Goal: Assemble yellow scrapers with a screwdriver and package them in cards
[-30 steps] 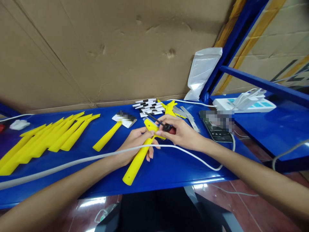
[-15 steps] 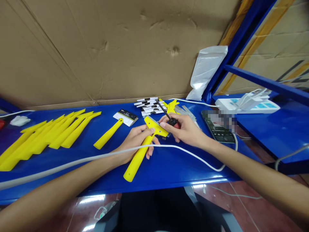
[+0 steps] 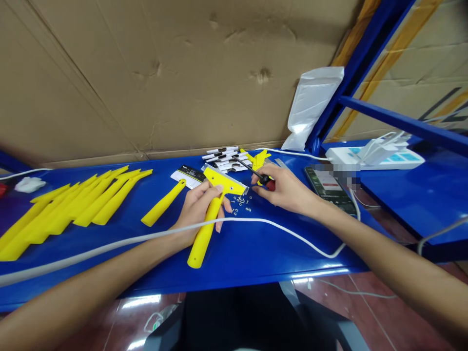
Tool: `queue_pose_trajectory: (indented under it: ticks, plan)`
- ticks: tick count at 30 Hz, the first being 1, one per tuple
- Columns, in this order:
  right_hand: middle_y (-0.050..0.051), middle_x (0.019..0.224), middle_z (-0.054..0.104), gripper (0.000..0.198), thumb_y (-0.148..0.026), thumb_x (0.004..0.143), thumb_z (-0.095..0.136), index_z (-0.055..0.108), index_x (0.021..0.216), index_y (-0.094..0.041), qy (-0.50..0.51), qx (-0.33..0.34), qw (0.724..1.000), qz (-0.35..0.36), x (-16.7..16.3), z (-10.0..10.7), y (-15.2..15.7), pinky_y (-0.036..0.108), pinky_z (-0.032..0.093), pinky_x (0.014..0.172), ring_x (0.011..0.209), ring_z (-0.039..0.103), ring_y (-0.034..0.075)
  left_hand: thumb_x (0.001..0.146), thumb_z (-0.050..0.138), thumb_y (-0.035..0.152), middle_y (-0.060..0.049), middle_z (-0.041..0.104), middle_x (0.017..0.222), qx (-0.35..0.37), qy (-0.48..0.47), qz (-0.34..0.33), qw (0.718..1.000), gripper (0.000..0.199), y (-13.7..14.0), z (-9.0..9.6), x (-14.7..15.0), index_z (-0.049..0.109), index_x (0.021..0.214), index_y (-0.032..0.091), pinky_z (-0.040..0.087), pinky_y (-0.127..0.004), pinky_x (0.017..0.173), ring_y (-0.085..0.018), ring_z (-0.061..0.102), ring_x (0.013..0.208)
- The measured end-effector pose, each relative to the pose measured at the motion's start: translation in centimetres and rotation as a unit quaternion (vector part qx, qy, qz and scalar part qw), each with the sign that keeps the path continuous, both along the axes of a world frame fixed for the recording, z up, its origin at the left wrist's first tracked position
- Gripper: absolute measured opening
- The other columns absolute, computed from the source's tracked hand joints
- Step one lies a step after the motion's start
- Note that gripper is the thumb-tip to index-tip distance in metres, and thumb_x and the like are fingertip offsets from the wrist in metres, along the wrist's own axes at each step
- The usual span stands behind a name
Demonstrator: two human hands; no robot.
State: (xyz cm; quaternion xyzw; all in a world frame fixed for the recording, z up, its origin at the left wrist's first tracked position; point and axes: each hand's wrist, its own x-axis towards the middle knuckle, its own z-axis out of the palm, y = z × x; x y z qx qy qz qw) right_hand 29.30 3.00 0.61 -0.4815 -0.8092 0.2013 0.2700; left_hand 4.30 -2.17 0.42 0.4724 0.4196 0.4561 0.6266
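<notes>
- Left hand [image 3: 199,204]: fingers wrapped around the neck of a yellow scraper [image 3: 204,239], thumb pressed on it just below the head.
- Scraper: above the blue table [image 3: 256,261], in front of the person; head tilted away, handle end toward the near edge. Two fasteners visible in the head; clear strip along its far edge.
- Right hand [image 3: 287,187]: fingers closed around a screwdriver [image 3: 264,179], just beside the scraper head's right end. Shaft points up and left, apart from the head.
- Small screws and nuts [image 3: 240,201]: scattered on the table between the hands; exact count cannot be told.
- White cable [image 3: 256,220]: crosses in front of the scraper handle.
- Left side: row of yellow handles [image 3: 66,214], overlapping; nearer, one separate handle [image 3: 163,204] with a printed card [image 3: 188,176] at its top.
- Right side: phone [image 3: 329,190], near the right forearm.
</notes>
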Motion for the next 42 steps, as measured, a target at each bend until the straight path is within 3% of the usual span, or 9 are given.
queue_pose_trajectory:
  ticks: [7,15,24,37,42]
  plan:
    - [0.007,0.103,0.079,0.013,-0.03,0.094,0.075,0.078,0.101,-0.019,-0.065,-0.056,0.994,0.065,0.3,-0.1,0.2,0.035,0.048,0.082,0.087,0.065,0.021,0.099,0.072,0.041,-0.004,0.078,0.071,0.029,0.001,-0.015,0.999,0.025,-0.3,-0.2,-0.3,0.059,0.094,0.021,0.045,-0.022,0.037,-0.013,0.061,0.036]
    - [0.007,0.091,0.076,0.013,-0.03,0.095,0.07,0.077,0.097,-0.019,-0.08,-0.053,0.991,0.088,0.2,-0.4,0.4,0.033,0.044,0.078,0.081,0.064,0.021,0.098,0.072,0.041,-0.004,0.078,0.071,0.028,0.011,-0.03,0.999,0.023,-0.3,-0.2,-0.3,0.062,0.097,0.02,0.044,-0.022,0.037,-0.013,0.06,0.036]
    - [0.007,0.095,0.076,0.01,-0.026,0.097,0.068,0.075,0.096,-0.019,-0.076,-0.04,0.99,0.111,0.3,-0.7,0.4,0.032,0.041,0.079,0.085,0.064,0.021,0.097,0.073,0.04,-0.005,0.077,0.069,0.018,0.017,-0.03,0.999,0.023,-0.4,0.1,-0.1,0.062,0.096,0.02,0.043,-0.022,0.036,-0.013,0.059,0.035]
    - [0.006,0.093,0.077,0.014,-0.026,0.091,0.07,0.078,0.099,-0.019,-0.111,-0.073,0.989,0.071,0.3,-1.0,0.4,0.032,0.044,0.075,0.083,0.066,0.021,0.101,0.072,0.04,-0.005,0.079,0.071,0.013,0.025,-0.06,0.998,0.026,-0.3,-0.2,-0.3,0.058,0.096,0.019,0.042,-0.019,0.038,-0.012,0.061,0.037]
    - [0.007,0.097,0.079,0.013,-0.026,0.094,0.07,0.078,0.099,-0.018,-0.041,-0.045,0.997,0.054,0.0,-0.9,0.3,0.032,0.047,0.077,0.083,0.067,0.02,0.104,0.069,0.038,-0.005,0.079,0.072,0.015,0.029,-0.071,0.997,0.024,-0.2,-0.4,-0.4,0.056,0.095,0.019,0.041,-0.018,0.038,-0.012,0.061,0.036]
